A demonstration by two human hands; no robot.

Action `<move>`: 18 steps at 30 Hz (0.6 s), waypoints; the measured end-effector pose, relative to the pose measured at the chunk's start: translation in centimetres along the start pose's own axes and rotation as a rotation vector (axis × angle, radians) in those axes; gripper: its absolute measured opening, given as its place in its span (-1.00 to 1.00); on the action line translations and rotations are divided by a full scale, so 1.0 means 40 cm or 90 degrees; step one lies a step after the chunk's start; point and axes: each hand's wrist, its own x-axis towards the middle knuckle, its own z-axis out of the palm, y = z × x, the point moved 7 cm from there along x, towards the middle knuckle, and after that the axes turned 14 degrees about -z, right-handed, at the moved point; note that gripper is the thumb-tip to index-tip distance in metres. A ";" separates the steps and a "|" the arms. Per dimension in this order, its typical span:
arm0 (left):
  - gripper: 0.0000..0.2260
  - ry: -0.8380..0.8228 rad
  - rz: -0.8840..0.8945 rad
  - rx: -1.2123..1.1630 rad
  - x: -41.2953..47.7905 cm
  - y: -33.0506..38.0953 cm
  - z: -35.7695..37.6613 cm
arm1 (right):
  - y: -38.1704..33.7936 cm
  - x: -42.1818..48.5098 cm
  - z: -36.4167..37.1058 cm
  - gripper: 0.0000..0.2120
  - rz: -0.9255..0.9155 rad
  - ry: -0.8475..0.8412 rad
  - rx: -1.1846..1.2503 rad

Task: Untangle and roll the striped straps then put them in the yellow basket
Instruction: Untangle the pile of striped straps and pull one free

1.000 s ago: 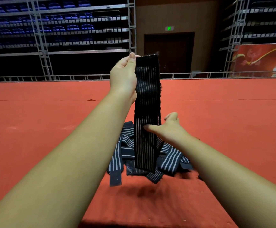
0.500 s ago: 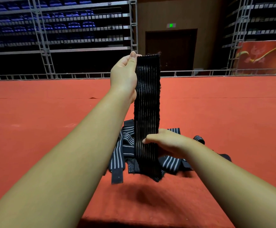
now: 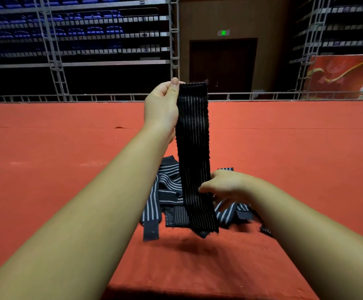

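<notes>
red carpet point(image 3: 46, 169) under strap pile point(image 3: 167, 191); left hand point(image 3: 162, 107) pinches black strap point(image 3: 193, 148) top, right hand point(image 3: 226, 185) pinches lower.

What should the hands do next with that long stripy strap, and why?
Probably slide the right hand down the strap to its loose bottom end, ready to roll it. The left hand pinches the top, the strap hangs straight and looks free of the tangled pile, but the right hand grips it partway up.
</notes>
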 end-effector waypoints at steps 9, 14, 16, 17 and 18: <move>-0.74 -0.010 -0.023 0.008 -0.015 -0.006 0.022 | 0.032 0.015 -0.056 -0.73 0.012 0.045 -0.146; -0.79 -0.007 -0.022 0.002 -0.030 -0.012 0.023 | -0.037 0.022 -0.075 -0.49 -0.152 0.200 0.128; -0.80 -0.005 -0.026 0.005 -0.038 -0.012 0.024 | -0.077 0.015 -0.072 -0.54 -0.219 0.185 0.237; -0.80 -0.001 -0.028 0.006 -0.040 -0.012 0.023 | -0.089 0.017 -0.071 -0.56 -0.243 0.180 0.272; -0.80 0.004 -0.032 0.005 -0.042 -0.012 0.022 | -0.095 0.023 -0.071 -0.58 -0.258 0.181 0.305</move>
